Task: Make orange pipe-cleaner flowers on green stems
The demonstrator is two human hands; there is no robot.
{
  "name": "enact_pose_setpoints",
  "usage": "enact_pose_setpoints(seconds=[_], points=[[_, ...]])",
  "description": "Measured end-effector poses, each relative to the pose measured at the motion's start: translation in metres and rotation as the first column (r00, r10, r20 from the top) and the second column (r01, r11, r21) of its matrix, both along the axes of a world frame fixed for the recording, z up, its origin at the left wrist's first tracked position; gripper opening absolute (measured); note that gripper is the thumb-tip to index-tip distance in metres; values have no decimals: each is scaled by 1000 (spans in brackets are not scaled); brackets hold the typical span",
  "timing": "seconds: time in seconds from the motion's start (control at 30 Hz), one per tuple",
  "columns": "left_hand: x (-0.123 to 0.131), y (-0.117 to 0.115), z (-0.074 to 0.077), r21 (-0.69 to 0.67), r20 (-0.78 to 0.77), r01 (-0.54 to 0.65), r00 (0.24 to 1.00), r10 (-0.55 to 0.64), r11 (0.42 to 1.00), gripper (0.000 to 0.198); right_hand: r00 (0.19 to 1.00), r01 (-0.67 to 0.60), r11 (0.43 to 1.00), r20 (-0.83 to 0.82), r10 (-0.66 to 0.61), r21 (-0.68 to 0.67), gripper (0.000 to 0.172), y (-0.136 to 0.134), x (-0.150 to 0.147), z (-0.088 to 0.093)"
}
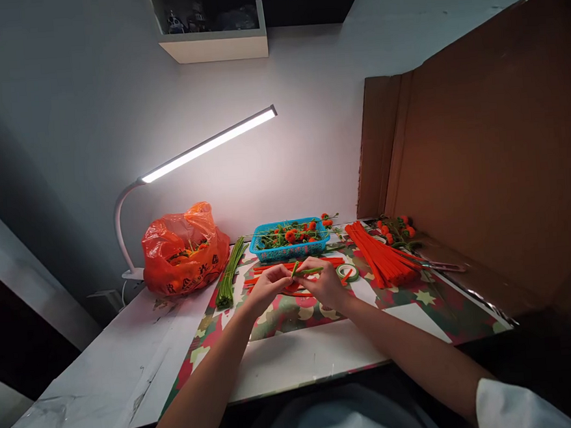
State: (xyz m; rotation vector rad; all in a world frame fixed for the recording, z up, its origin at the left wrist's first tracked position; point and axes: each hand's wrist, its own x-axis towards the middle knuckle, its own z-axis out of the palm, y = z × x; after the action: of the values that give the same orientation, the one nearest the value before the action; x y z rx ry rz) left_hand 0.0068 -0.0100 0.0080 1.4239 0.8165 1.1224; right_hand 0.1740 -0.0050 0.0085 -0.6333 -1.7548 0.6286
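Observation:
My left hand (267, 287) and my right hand (325, 284) meet over the patterned mat (419, 309) in the middle of the table. Both are closed in a pinch on a thin green pipe cleaner (305, 272) held between them. Under the hands lie a few loose orange pipe cleaners (270, 267). A roll of green tape (347, 273) sits just right of my right hand.
A blue basket (289, 246) of orange-and-green pieces stands behind the hands. A bundle of green stems (229, 280) lies left, an orange bundle (379, 253) right. An orange plastic bag (183, 250) and a lit desk lamp (203, 148) stand at left. A cardboard wall (483, 174) stands at right.

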Motion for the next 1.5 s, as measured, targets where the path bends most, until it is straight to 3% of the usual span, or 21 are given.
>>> enact_pose_setpoints(seconds=[0.33,0.4,0.5,0.63,0.73,0.87,1.03,1.17,1.23,1.33,1.5], points=[[9,0,-3,-13,41,-93,995,93,996,28,976,113,976,161,-144,189,7,-7,2,-3],[12,-2,0,12,43,-115,993,114,993,30,982,128,985,121,-142,116,8,-7,0,-4],[15,-4,3,64,44,-165,986,162,984,33,991,124,984,-24,-128,-127,14,-7,-5,-4],[17,-3,3,125,51,-203,979,198,971,33,980,-17,936,-193,-55,-351,19,-4,-9,-2],[16,-2,1,157,56,-215,976,209,964,30,963,-92,921,-271,-15,-378,17,-1,-10,-4],[16,-2,1,173,62,-232,973,224,957,29,948,-101,919,-316,-28,-382,14,0,-12,-6],[17,-3,2,171,60,-246,969,239,954,31,971,-57,935,-237,-30,-351,13,-3,-9,-4],[14,-4,2,101,44,-186,982,182,977,32,999,4,994,-41,-9,-110,9,-1,2,-1],[13,-4,3,33,26,-117,993,117,993,33,1000,-9,997,-6,9,-72,8,2,6,1],[11,-6,5,-10,7,-10,1000,10,1000,30,994,-109,975,-42,102,-192,14,6,8,1],[10,-9,6,34,-34,81,996,-79,996,27,965,-260,871,-134,224,-416,28,10,5,2]])
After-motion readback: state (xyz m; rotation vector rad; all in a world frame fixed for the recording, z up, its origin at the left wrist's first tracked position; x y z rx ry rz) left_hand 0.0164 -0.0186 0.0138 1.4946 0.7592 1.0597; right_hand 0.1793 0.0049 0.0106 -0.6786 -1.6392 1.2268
